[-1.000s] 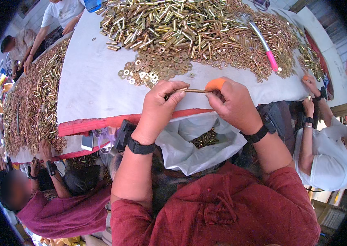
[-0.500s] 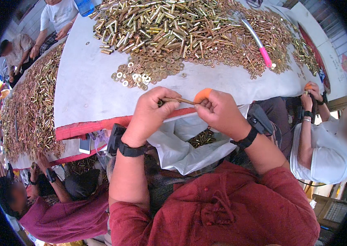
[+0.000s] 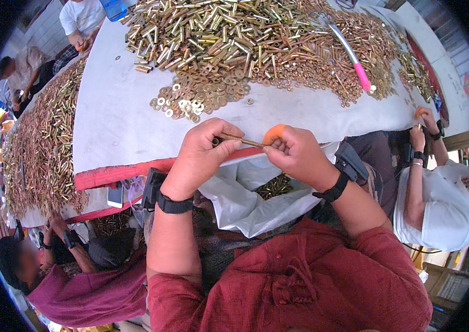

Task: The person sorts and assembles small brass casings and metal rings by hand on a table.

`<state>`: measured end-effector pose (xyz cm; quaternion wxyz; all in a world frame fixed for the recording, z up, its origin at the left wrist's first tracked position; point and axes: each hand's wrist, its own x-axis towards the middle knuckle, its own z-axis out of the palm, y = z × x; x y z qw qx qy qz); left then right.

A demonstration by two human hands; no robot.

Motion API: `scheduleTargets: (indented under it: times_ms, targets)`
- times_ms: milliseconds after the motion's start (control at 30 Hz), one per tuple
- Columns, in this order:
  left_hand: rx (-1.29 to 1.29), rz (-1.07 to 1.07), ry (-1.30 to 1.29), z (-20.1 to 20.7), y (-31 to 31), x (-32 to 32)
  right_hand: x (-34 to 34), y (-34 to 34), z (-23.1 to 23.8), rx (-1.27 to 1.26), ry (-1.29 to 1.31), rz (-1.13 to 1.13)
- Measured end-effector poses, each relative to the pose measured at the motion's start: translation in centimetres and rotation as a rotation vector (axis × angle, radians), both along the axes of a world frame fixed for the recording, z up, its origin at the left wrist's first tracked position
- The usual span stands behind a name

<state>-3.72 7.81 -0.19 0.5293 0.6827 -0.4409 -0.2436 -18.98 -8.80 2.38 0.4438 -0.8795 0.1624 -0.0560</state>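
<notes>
Just above the table's red front edge, my two hands meet on a thin brass-coloured rod (image 3: 252, 143). My left hand (image 3: 200, 148) is closed round one end of it, thumb and fingers pressed together. A short hollow tube (image 3: 216, 142) pokes out beside the left fingers. My right hand (image 3: 299, 156), with an orange cover on one finger, pinches the rod's other end. Its tip is hidden in the right fingers. Beyond my hands, flat brass washers (image 3: 212, 88) lie in a heap, a few of them shinier. A large pile of brass tubes (image 3: 206, 39) rises behind them.
Small nuts (image 3: 323, 77) spread rightward beside a curved metal tool with a pink handle (image 3: 362, 77). Below my hands hangs a white plastic bag (image 3: 245, 207) with brass pieces inside. A phone (image 3: 115, 196) sits at the left edge. Other people work on both sides.
My hands stay almost in place, still on the rod, with a slight shift of the left wrist. The person at the far left top has brought both hands together; the person at right has shifted a little.
</notes>
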Motion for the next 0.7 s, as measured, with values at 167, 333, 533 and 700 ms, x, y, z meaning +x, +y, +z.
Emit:
scheduleTargets:
  times_ms: [167, 333, 533, 700]
  targets:
    - [-0.055, -0.022, 0.193, 0.2, -0.6, -0.8, 0.7, 0.8, -1.5, 0.181, -0.054, -0.011]
    - [-0.126, 0.032, 0.733, -0.4, -0.9, -0.9, 1.9, 1.3, -2.2, 0.299, -0.108, -0.073]
    - [-0.292, 0.076, 1.059, -1.2, -1.2, -0.7, 4.5, -0.1, -1.3, 0.446, -0.219, -0.014]
    - [-0.325, 0.097, 1.044, -1.1, -1.6, 0.0, 8.7, -5.9, -4.4, -0.694, -0.309, 0.014]
